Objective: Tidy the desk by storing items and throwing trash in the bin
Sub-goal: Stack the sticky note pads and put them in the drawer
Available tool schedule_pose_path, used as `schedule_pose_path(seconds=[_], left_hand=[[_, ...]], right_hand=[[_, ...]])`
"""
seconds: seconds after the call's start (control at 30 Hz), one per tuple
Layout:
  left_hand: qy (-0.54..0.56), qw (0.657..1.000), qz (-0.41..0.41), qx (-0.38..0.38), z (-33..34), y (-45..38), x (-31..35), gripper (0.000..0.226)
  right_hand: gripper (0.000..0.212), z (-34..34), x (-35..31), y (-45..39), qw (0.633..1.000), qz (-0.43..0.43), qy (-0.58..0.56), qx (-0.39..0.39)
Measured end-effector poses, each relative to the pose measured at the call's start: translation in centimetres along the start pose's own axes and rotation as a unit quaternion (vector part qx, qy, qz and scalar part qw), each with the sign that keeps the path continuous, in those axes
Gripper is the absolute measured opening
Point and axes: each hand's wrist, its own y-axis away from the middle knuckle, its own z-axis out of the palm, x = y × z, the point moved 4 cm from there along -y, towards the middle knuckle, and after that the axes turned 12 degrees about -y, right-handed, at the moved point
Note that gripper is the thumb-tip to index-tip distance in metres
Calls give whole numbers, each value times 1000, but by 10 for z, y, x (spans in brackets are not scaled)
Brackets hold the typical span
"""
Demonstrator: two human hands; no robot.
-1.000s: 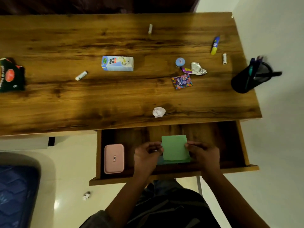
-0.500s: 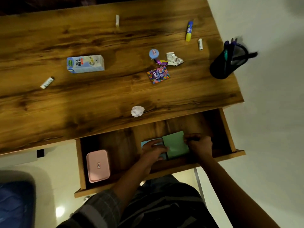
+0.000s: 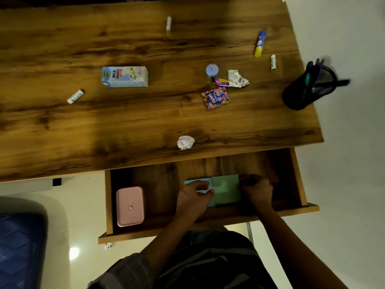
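Observation:
Both my hands are inside the open wooden drawer under the desk's front edge. A green pad of notes lies on the drawer floor beside a blue pad. My right hand holds the green pad's right edge with curled fingers. My left hand lies over the blue pad, its fingertips at the seam between the two pads. A pink case sits at the drawer's left end.
On the desk lie a milkshake carton, a crumpled paper ball, a candy packet, foil wrapper, small blue jar, glue stick, small white tubes, and a black pen holder at the right edge.
The green pad has come down from above the drawer to its floor, next to the blue pad. Both hands lowered with it. The camera has shifted left.

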Motion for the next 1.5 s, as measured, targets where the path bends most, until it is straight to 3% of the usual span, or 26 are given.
schedule_pose_path(seconds=[0.13, 0.37, 0.77, 0.9, 1.07, 1.2, 1.33, 1.5], left_hand=[[-111, 989, 4, 99, -37, 14, -22, 41], [-73, 997, -36, 3, -36, 10, -53, 66], [-102, 994, -11, 41, -46, 21, -48, 61], [-61, 997, -4, 55, -57, 31, -43, 51], [23, 996, -10, 84, -76, 41, -42, 42], [99, 982, -13, 158, -112, 63, -41, 31], [207, 950, -31, 232, -158, 92, -68, 31], [316, 897, -41, 305, -212, 133, -132, 32]], right_hand=[[30, 6, -6, 3, 998, -17, 52, -5], [28, 22, -20, 14, 990, -48, 127, -31], [38, 19, -31, 15, 979, -71, 158, -111], [34, 23, -50, 26, 977, -83, 146, -135], [46, 60, -83, 55, 950, -97, 133, -267], [34, 100, -125, 85, 932, -137, 107, -317], [47, 144, -165, 115, 900, -191, 138, -366], [35, 197, -203, 178, 871, -237, 156, -401]])
